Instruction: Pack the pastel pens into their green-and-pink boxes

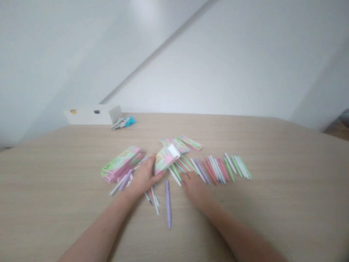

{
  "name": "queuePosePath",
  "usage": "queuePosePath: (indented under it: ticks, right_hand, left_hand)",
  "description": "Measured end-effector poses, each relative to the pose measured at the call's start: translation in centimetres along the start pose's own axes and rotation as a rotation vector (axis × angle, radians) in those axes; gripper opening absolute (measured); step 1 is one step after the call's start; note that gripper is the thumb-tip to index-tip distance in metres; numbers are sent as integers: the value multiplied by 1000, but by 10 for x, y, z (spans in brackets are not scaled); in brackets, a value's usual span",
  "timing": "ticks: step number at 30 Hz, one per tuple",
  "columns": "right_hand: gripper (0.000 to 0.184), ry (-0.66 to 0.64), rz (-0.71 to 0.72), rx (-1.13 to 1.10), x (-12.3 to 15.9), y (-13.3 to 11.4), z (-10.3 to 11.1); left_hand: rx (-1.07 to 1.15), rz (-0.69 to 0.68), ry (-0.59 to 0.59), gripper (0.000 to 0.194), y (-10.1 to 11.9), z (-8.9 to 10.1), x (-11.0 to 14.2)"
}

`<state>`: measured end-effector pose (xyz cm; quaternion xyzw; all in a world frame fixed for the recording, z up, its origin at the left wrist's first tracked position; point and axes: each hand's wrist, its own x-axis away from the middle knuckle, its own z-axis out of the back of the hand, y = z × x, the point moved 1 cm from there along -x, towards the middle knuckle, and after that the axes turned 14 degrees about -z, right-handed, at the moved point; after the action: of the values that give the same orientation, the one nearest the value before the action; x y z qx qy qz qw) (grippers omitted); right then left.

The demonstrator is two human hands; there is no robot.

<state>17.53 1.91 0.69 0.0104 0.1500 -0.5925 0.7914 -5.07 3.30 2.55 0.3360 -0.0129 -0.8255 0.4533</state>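
Observation:
My left hand (143, 176) is closed around the lower left end of a small pastel pen box (164, 160), whose white flap stands open at the upper right. My right hand (194, 186) rests with bent fingers at the near ends of several green, red and white pens (185, 163); whether it grips one is blurred. Between the hands a single purple pen (168, 205) lies on the table. White and purple pens (124, 182) and thin white sticks (155, 201) lie loose around my left wrist, partly hidden by it.
A stack of pastel boxes (121, 163) stands at the left. More flat boxes (191, 142) lie behind the held one. A row of coloured pens (218, 169) stretches to the right. At the back left are a white box (92, 115) and a grey-and-blue crumpled item (124, 122).

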Motion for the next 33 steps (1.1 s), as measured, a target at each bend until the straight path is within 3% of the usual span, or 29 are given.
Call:
queuePosePath:
  ticks: [4, 8, 17, 24, 33]
  right_hand:
    - [30, -9, 60, -5, 1, 0, -2]
    - [23, -11, 89, 9, 2, -1, 0]
    - [13, -4, -6, 70, 13, 2, 12]
    - [21, -90, -84, 146, 19, 1, 23]
    - [19, -68, -164, 83, 17, 2, 18]
  left_hand:
    - [-6, 6, -9, 65, 2, 1, 0]
    - [-11, 12, -12, 65, 2, 1, 0]
    - [-21, -21, -9, 64, 0, 0, 0]
    - [-53, -35, -5, 66, -3, -2, 1]
    - [-57, -58, -13, 63, 2, -1, 1]
